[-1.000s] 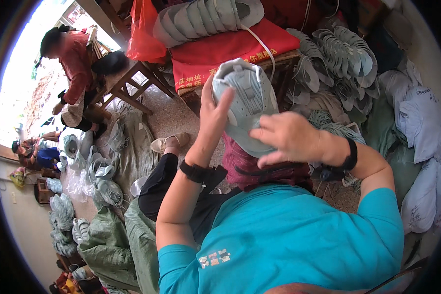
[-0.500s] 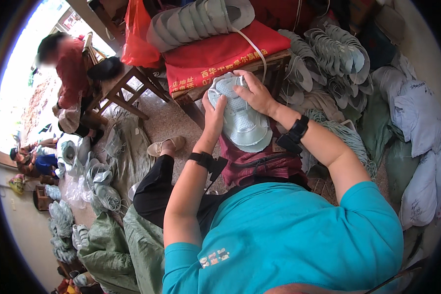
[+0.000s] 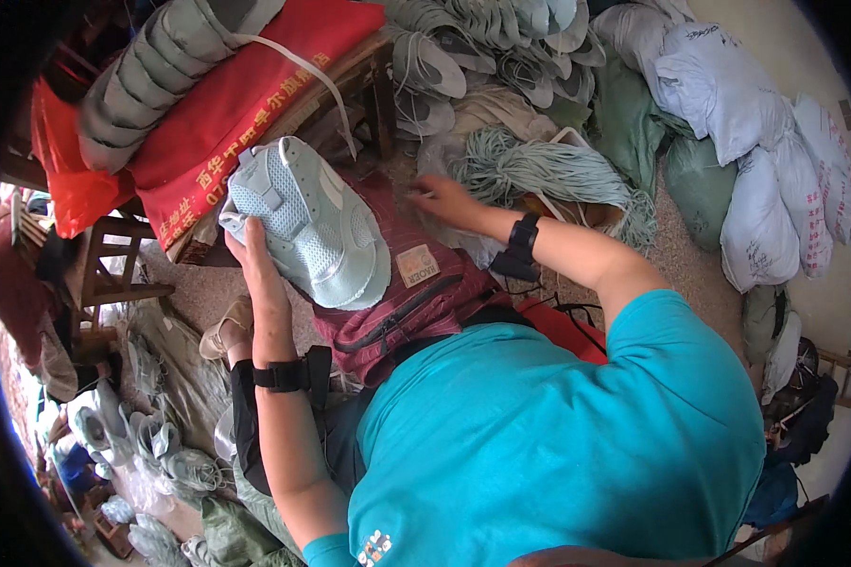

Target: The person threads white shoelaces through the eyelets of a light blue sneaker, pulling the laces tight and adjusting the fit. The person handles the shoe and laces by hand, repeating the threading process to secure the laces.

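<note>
A pale mint mesh shoe upper (image 3: 336, 231) rests over my lap, its rounded end toward me. My left hand (image 3: 254, 253) grips it at its far left edge, thumb on top and fingers hidden beneath. To the right of the upper, my right hand (image 3: 447, 201) hangs apart from it with loosely curled fingers and nothing visible in them. Nearest to that hand is a thick bundle of pale green laces (image 3: 539, 170). Under the upper lies a maroon bag (image 3: 388, 326) with a zip.
A wooden stand ahead left bears a red cloth (image 3: 246, 113) and a row of nested grey shoe parts (image 3: 151, 90). More grey uppers (image 3: 425, 71) are piled beyond the laces. White sacks (image 3: 719, 90) line the right wall. A red plastic bag (image 3: 71, 180) hangs at left.
My right hand has let go of the shoe upper and moved right, toward the laces. My left hand still holds the upper, which is now tilted. The view has swung to the right.
</note>
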Demonstrator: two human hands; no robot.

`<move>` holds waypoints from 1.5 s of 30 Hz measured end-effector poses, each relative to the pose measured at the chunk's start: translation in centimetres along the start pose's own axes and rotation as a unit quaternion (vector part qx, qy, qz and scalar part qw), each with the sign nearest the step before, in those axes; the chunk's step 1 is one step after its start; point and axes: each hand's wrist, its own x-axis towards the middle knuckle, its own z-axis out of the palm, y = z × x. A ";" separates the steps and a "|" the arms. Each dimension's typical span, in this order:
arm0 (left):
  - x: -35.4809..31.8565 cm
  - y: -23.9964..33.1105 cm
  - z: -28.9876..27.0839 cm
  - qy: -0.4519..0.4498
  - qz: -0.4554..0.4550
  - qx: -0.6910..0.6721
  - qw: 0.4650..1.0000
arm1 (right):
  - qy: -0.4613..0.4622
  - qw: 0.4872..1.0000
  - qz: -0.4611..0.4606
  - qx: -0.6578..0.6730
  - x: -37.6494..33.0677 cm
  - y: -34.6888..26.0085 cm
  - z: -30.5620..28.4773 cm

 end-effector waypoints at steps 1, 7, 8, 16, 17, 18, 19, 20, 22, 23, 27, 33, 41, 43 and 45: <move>-0.1 0.2 0.1 -0.007 -0.011 0.004 1.000 | 0.058 0.996 0.008 -0.070 -0.6 3.8 -1.0; -1.2 1.2 -0.2 0.007 -0.052 0.011 0.999 | 0.173 0.895 0.137 -0.387 -2.7 12.7 -8.6; -1.2 1.3 -0.3 0.003 -0.050 0.007 0.999 | 0.151 0.887 0.150 -0.409 -3.1 13.3 -9.2; -1.3 2.2 -0.5 -0.042 -0.036 0.003 0.998 | 0.137 0.857 0.205 -0.453 -1.9 14.9 -9.4; -1.5 2.6 -0.6 -0.032 -0.046 0.019 0.998 | 0.143 0.864 0.193 -0.443 -1.7 14.7 -9.5; -1.6 3.3 -0.7 -0.024 -0.056 0.035 0.998 | 0.150 0.870 0.182 -0.433 -1.6 13.9 -9.9; -1.7 3.6 -0.9 -0.016 -0.066 0.050 0.996 | 0.157 0.876 0.170 -0.423 -1.5 13.2 -10.0; -1.3 3.1 -1.7 -0.005 -0.052 0.028 0.998 | 0.146 0.905 0.177 -0.359 -1.0 13.0 -10.1; -2.1 4.3 -0.8 0.088 0.112 0.229 0.963 | 0.125 0.947 0.189 -0.228 0.3 12.1 -10.3; -2.7 5.3 -0.3 0.134 0.191 0.326 0.916 | 0.114 0.959 0.155 -0.206 0.5 11.6 -9.9; -5.4 10.3 2.2 -0.002 0.378 0.396 0.837 | 0.023 0.995 0.035 -0.095 -0.6 -0.3 -7.9; -9.7 11.8 5.6 -0.325 0.104 0.081 0.936 | 0.026 0.905 -0.419 -0.064 -5.6 -19.5 -6.5; -10.9 12.2 1.8 -0.262 -0.104 0.029 0.959 | 0.155 0.942 -0.288 -0.080 -3.4 -21.8 -10.7; -10.4 10.9 0.0 -0.232 -0.042 0.077 0.969 | 0.213 0.940 -0.251 -0.094 -2.0 -19.8 -11.6; -9.8 11.0 -1.4 -0.212 0.139 0.230 0.940 | 0.238 0.936 -0.228 -0.122 -1.1 -18.5 -12.3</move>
